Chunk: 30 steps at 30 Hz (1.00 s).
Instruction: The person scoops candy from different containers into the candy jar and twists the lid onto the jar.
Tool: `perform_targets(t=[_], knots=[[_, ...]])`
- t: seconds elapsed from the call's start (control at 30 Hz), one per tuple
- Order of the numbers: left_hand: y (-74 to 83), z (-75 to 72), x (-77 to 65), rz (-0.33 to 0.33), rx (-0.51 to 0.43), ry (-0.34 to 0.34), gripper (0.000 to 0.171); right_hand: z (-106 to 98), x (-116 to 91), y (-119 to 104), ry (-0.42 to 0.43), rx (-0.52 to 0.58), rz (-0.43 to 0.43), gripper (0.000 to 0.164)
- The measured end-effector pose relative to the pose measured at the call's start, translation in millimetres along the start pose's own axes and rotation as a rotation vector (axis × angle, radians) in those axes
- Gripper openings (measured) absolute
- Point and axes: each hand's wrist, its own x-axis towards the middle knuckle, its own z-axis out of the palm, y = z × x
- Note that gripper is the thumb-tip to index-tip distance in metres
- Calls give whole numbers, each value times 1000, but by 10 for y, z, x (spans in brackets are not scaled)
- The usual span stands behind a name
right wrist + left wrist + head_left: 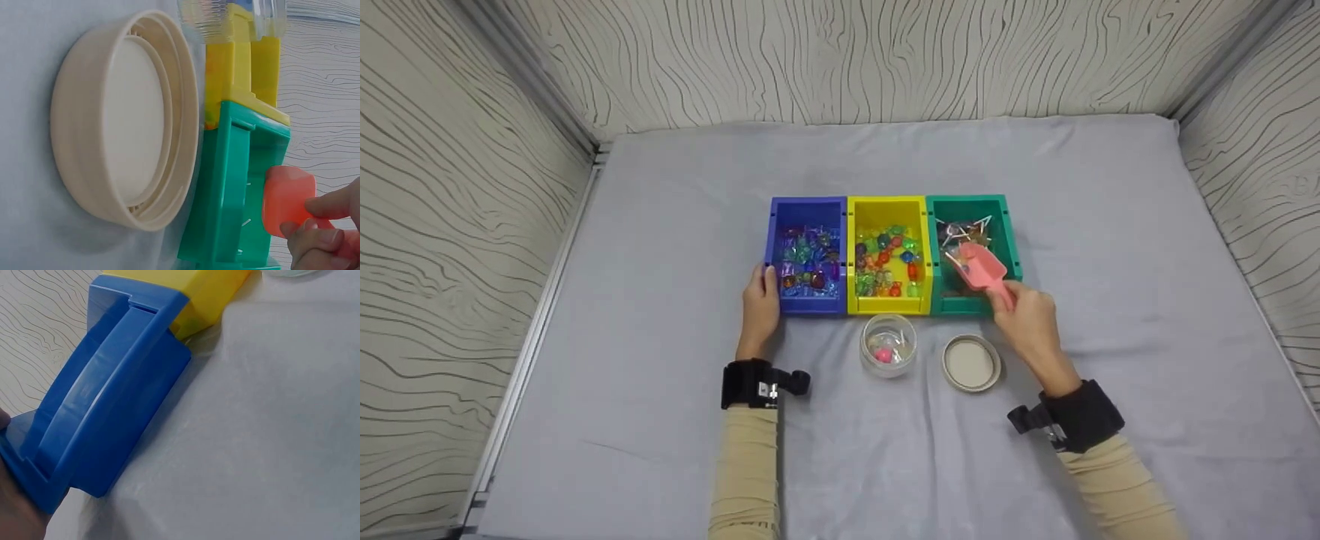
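Observation:
Three joined bins stand in a row: a blue bin (814,306) with wrapped candies, a yellow bin (889,306) with more candies, and a green bin (960,306) with lollipops. My left hand (760,304) grips the side wall of the blue bin, its thumb at the rim. With my right hand (1030,319) I hold a pink scoop (988,268) by its handle, over the green bin. Something small and pale lies in the scoop's mouth; its kind is unclear. In front stands a clear jar (888,369) holding a pink item and other pieces.
A beige lid (84,129) lies upturned on the cloth, right of the jar and close below my right hand. Grey cloth (660,300) covers the table. Patterned panels (810,60) stand behind and at both sides.

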Motion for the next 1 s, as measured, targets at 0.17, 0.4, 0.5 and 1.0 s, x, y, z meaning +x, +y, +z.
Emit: perform_targets(t=[0.17, 0.4, 0.5, 1.0], knots=[[23, -16, -13, -15, -12, -14, 44, -62, -62, -42, 26, 14, -34, 21], [33, -20, -14, -24, -13, -23, 45, -117, -208, -97, 61, 28, -96, 17], [32, -8, -10, -31, -17, -28, 45, -151, -273, -136, 58, 36, -105, 16], [-2, 10, 5, -22, -31, -8, 45, -219, -570, -315, -24, 90, -138, 18]])
